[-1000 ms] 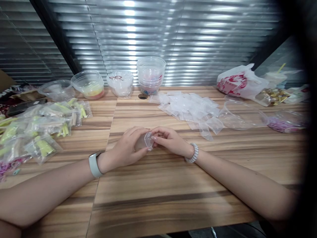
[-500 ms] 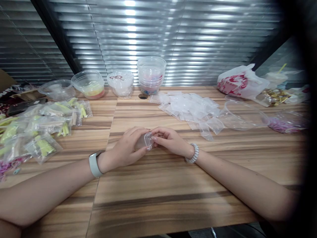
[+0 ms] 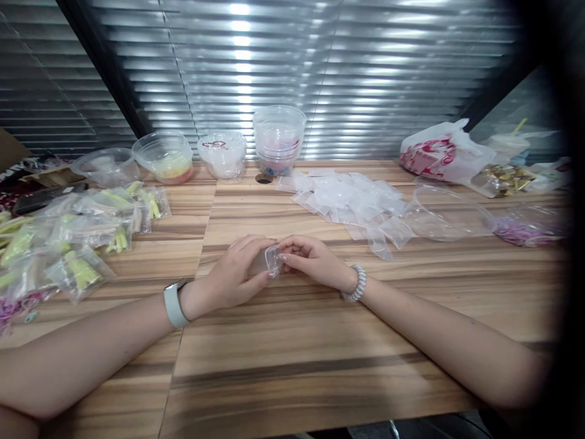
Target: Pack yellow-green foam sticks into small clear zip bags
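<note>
Between both hands, above the middle of the wooden table (image 3: pixel 256 366), is a small clear plastic bag (image 3: pixel 273 259). My left hand (image 3: pixel 235 268) is closed around its left side, thumb at the near edge and fingers at the far edge. At the bag's right edge, my right hand (image 3: pixel 311 259) pinches the plastic between thumb and fingers. The bag's mouth looks slightly parted. Past my right hand lies a pile of flat clear bags (image 3: pixel 351 198). To the left lie several filled bags (image 3: pixel 85 268) with light yellow-green pieces inside.
Along the back stand a tub with yellow and red contents (image 3: pixel 169 167), a wrapped bowl stack (image 3: pixel 222 155) and a tall stack of clear tubs (image 3: pixel 280 137). A red-and-white plastic bag (image 3: pixel 439 152) sits at back right. Right of the pile are a clear container (image 3: pixel 445 213) and purple strands (image 3: pixel 523 231).
Almost nothing differs. Both hands stay on the small bag in the same place, with only a very slight shift of the fingers.
</note>
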A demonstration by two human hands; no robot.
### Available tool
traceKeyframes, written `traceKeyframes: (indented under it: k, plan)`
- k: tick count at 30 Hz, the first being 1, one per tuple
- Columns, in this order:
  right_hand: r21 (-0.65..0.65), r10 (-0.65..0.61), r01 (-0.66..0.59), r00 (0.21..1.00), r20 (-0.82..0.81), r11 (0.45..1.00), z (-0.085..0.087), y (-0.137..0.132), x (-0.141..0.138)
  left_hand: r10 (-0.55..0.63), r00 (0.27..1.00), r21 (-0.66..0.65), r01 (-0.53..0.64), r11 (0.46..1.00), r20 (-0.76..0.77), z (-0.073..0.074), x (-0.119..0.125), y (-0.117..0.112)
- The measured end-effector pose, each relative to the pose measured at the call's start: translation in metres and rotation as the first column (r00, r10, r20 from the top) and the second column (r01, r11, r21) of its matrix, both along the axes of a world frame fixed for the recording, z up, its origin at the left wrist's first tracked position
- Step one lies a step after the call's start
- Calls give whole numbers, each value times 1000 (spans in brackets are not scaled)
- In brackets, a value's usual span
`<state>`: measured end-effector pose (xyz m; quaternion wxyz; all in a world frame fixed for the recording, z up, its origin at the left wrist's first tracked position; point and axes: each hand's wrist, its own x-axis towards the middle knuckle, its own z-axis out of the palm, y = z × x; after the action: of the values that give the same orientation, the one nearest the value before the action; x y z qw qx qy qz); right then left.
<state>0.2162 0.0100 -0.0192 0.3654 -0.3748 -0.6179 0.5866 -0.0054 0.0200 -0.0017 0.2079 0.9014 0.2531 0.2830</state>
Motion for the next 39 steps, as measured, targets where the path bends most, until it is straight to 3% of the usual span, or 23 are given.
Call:
traceKeyframes:
  k: [39]
  plan:
    - [-1, 7, -7, 1000, 28, 1000, -3, -1, 2, -13, 1000, -23, 13, 1000, -2, 0, 0, 0]
